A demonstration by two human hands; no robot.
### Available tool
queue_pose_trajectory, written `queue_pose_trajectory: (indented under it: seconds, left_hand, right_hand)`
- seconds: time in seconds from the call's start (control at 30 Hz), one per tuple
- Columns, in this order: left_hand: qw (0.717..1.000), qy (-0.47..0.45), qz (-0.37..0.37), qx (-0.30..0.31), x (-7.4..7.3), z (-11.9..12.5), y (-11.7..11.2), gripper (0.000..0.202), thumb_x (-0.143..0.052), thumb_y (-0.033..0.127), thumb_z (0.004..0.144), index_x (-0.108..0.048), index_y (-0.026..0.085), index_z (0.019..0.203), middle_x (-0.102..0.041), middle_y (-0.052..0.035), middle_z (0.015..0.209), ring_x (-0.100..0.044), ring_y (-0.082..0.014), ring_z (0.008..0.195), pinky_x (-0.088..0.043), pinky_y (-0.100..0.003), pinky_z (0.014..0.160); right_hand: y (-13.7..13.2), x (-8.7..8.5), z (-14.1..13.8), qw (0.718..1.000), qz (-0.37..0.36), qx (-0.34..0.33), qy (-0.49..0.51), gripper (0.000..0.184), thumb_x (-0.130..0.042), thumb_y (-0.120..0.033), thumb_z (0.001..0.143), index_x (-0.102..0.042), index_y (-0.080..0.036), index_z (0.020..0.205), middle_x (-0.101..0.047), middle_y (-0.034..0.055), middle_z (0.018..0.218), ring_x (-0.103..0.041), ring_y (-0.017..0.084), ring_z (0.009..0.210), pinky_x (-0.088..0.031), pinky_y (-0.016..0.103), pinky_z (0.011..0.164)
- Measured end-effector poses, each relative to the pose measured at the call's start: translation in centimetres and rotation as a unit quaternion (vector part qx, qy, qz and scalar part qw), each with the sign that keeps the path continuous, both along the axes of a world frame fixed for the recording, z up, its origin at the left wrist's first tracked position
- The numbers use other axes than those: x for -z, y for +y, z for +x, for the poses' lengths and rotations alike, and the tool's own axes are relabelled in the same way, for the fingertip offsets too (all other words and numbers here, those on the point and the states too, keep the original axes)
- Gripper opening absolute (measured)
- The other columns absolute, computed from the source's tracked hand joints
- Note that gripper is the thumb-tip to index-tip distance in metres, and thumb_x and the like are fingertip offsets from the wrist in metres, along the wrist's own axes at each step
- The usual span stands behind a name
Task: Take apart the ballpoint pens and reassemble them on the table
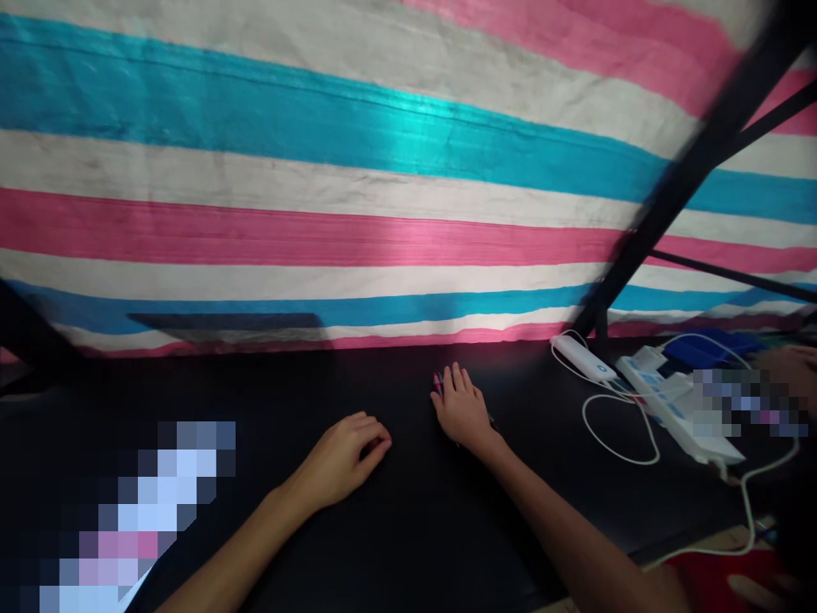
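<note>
My left hand [348,455] rests on the black tabletop [383,545], its fingers curled in and the thumb tip close to the fingertips. A gap shows inside that curl, and nothing is visible in it. To its right, my right hand [463,409] lies palm down with the fingers stretched forward. Beneath and beside it are slim dark pen-like things [437,383], one with a pink part near the fingers. Another dark end shows by the wrist; the palm covers the rest.
A white power strip [677,409] with plugs and looping cables sits on the right, beside a white oblong device [584,358] and a blue item [708,347]. Behind hangs a striped sheet [319,230] with a dark slanting post [670,179]. Pixelated patches hide areas at left and right.
</note>
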State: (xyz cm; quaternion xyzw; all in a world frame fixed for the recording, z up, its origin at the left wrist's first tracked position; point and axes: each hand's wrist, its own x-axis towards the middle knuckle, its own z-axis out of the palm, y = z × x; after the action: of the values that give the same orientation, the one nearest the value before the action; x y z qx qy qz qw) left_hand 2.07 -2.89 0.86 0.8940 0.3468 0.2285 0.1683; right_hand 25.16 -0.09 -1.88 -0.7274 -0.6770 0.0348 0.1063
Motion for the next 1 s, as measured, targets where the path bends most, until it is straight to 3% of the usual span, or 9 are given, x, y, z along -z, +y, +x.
queue_pose_trajectory:
  seconds: [0.23,0.3,0.4,0.5,0.6,0.7,0.8,0.9,1.0]
  left_hand:
    - [1.0,-0.016,0.004,-0.017,0.4,-0.5,0.5,0.024,-0.043,0.029,0.092,-0.064,0.021,0.084,-0.059,-0.0011,0.068,-0.054,-0.0163,0.07,-0.043,-0.029,0.068]
    - [0.999,-0.02,0.005,-0.026,0.4,-0.7,0.7,0.024,-0.043,0.029,0.092,-0.064,0.021,0.084,-0.06,-0.001,0.069,-0.055,-0.0161,0.07,-0.042,-0.028,0.067]
    - [0.998,-0.032,0.006,-0.053,0.3,-1.1,1.2,0.023,-0.045,0.031,0.09,-0.065,0.021,0.082,-0.06,-0.0012,0.069,-0.055,-0.0161,0.069,-0.041,-0.027,0.065]
    - [0.993,-0.044,0.012,-0.106,0.5,-1.6,1.8,0.025,-0.047,0.032,0.088,-0.06,0.02,0.071,-0.056,0.0001,0.065,-0.053,-0.0149,0.063,-0.037,-0.025,0.06]
    - [0.979,-0.052,0.022,-0.197,1.1,-2.6,2.7,0.029,-0.048,0.032,0.084,-0.045,0.019,0.058,-0.047,0.0036,0.055,-0.044,-0.012,0.052,-0.029,-0.024,0.054]
    - [0.953,-0.068,0.019,-0.296,1.8,-3.8,3.9,0.029,-0.049,0.027,0.077,-0.034,0.02,0.053,-0.036,0.0062,0.047,-0.035,-0.0104,0.048,-0.024,-0.024,0.052]
    - [0.937,-0.083,0.022,-0.338,2.3,-4.8,4.8,0.03,-0.046,0.024,0.073,-0.027,0.02,0.051,-0.028,0.0067,0.044,-0.032,-0.0098,0.046,-0.021,-0.024,0.051]
    - [0.929,-0.099,0.025,-0.357,2.4,-5.1,5.0,0.031,-0.045,0.025,0.073,-0.025,0.02,0.051,-0.026,0.0069,0.044,-0.03,-0.0093,0.047,-0.02,-0.023,0.05]
    - [0.928,-0.11,0.028,-0.354,2.4,-5.0,5.0,0.03,-0.045,0.025,0.073,-0.025,0.02,0.051,-0.027,0.0071,0.044,-0.031,-0.009,0.047,-0.021,-0.022,0.049]
  right_hand:
    - [0.2,-0.6,0.9,0.993,0.016,0.008,0.113,0.073,-0.037,-0.054,0.088,-0.03,-0.007,0.144,-0.022,0.0201,0.151,-0.018,0.034,0.139,-0.023,0.049,0.106]
    - [0.5,-1.0,1.7,0.984,0.057,0.019,0.168,0.068,-0.039,-0.053,0.088,-0.04,-0.009,0.139,-0.033,0.021,0.146,-0.029,0.033,0.135,-0.028,0.046,0.104]
    - [1.1,-1.7,3.5,0.951,0.186,0.028,0.245,0.052,-0.04,-0.049,0.088,-0.06,-0.011,0.118,-0.056,0.0182,0.125,-0.052,0.028,0.114,-0.038,0.036,0.094]
    - [1.5,-2.0,5.6,0.92,0.256,0.049,0.292,0.044,-0.039,-0.048,0.089,-0.066,-0.014,0.09,-0.067,0.0111,0.088,-0.061,0.022,0.081,-0.043,0.03,0.076]
    - [1.6,-1.7,7.2,0.93,0.23,0.105,0.268,0.047,-0.035,-0.049,0.089,-0.063,-0.016,0.071,-0.062,0.005,0.064,-0.054,0.019,0.062,-0.037,0.028,0.06]
    - [1.7,-1.1,8.0,0.936,0.217,0.13,0.247,0.047,-0.034,-0.046,0.088,-0.06,-0.015,0.065,-0.058,0.0043,0.059,-0.048,0.017,0.057,-0.032,0.028,0.057]
    - [1.8,-0.8,7.8,0.948,0.179,0.107,0.239,0.043,-0.04,-0.047,0.085,-0.063,-0.015,0.069,-0.059,0.004,0.063,-0.051,0.018,0.06,-0.035,0.028,0.06]
    - [1.4,-0.6,6.3,0.961,0.136,0.075,0.227,0.042,-0.051,-0.054,0.078,-0.068,-0.017,0.089,-0.065,0.0078,0.083,-0.057,0.023,0.078,-0.04,0.032,0.072]
    - [0.2,-0.1,3.2,0.978,0.099,0.085,0.161,0.066,-0.049,-0.063,0.077,-0.056,-0.016,0.124,-0.056,0.0192,0.117,-0.049,0.036,0.107,-0.037,0.048,0.085]
